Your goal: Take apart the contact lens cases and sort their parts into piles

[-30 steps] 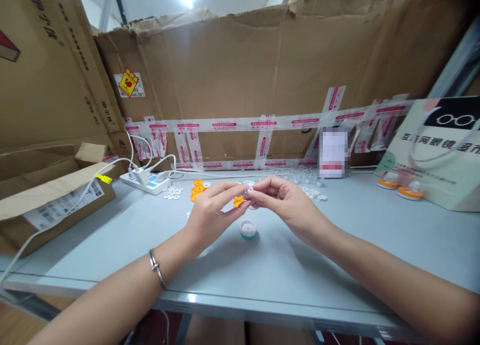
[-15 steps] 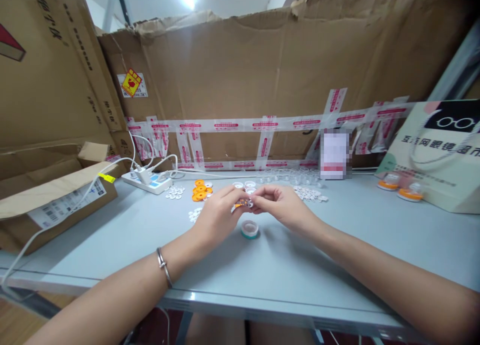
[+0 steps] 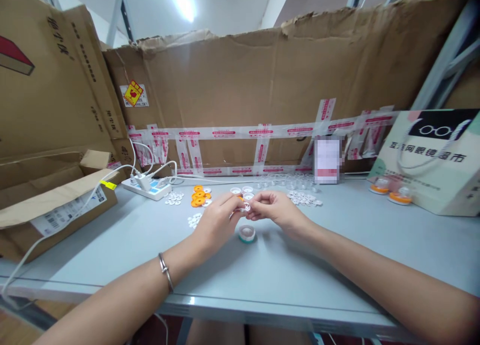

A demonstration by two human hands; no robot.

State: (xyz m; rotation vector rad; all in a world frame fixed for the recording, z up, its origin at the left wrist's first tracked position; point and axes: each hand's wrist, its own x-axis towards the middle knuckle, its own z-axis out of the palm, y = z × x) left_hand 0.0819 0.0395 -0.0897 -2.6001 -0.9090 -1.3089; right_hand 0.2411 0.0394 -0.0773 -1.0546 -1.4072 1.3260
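Observation:
My left hand [image 3: 216, 221] and my right hand [image 3: 275, 208] meet above the grey table [image 3: 337, 245], fingertips pinched together on a small white round part [image 3: 245, 207]. Just below them a white and teal cap [image 3: 247, 233] sits on the table. Orange rings [image 3: 198, 195] lie beyond my left hand, with small white discs [image 3: 173, 198] beside them. More white caps [image 3: 242, 190] stand just behind my fingers. A metal bracelet [image 3: 165, 271] circles my left wrist.
A cardboard wall [image 3: 262, 85] with printed tape lines the back. A white power strip [image 3: 144, 186] with cables lies at the back left, by an open cardboard box [image 3: 48, 205]. A paper bag [image 3: 431, 160] and two orange-based caps [image 3: 390, 192] stand at the right. White discs [image 3: 303, 198] lie scattered.
Both hands have dropped lower toward the table, still pinched together. The orange piece seen between the fingers earlier is now hidden. The camera has tilted up slightly.

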